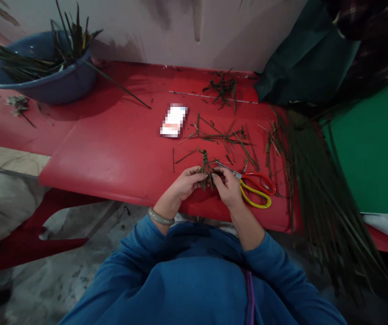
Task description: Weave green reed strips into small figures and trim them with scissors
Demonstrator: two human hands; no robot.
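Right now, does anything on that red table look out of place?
Mildly: loose scraps lie strewn about the table at odd angles rather than in one pile, with the scissors near them. One strip seems to trail from the bowl. Nothing looks clearly spilled or broken.

Small dark-green leaf-strip piece [205,158], narrow and knotted-looking at its far end, loose strips splaying toward the person, pinched between left hand [191,180] and right hand [228,186], above the red bench [113,158], near its edge, details blurred from here
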